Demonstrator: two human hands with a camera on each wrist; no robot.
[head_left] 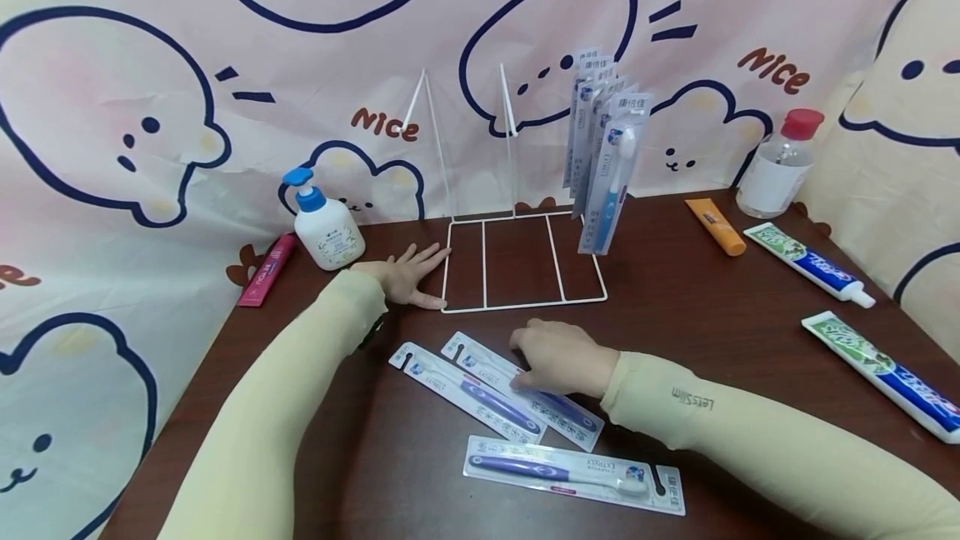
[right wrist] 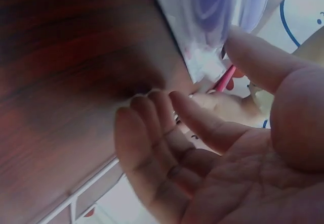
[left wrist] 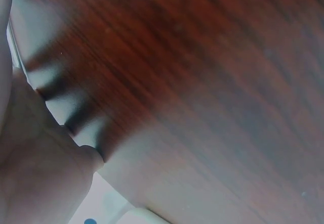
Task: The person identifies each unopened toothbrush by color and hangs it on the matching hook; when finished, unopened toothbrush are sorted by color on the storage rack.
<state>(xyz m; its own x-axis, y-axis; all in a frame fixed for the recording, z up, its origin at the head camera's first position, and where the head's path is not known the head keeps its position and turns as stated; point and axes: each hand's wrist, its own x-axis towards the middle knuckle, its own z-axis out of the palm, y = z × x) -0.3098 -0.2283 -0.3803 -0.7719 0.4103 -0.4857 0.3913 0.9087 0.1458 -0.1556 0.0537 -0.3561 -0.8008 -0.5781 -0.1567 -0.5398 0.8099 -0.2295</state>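
Observation:
My left hand rests on the table with its fingers spread, its fingertips at the left edge of a white wire rack. Packaged toothbrushes hang in a row at the rack's right side. Over a packaged purple toothbrush hovers my right hand, which hides the package's middle. In the right wrist view, the fingers of that hand bend loosely, apart from the thumb, which is at the packaging. Another toothbrush pack lies alongside, and a third lies nearer the front.
A white pump bottle and a pink tube stand and lie at the left. On the right are an orange tube, two toothpaste tubes and a clear bottle with a red cap. A patterned cloth hangs behind.

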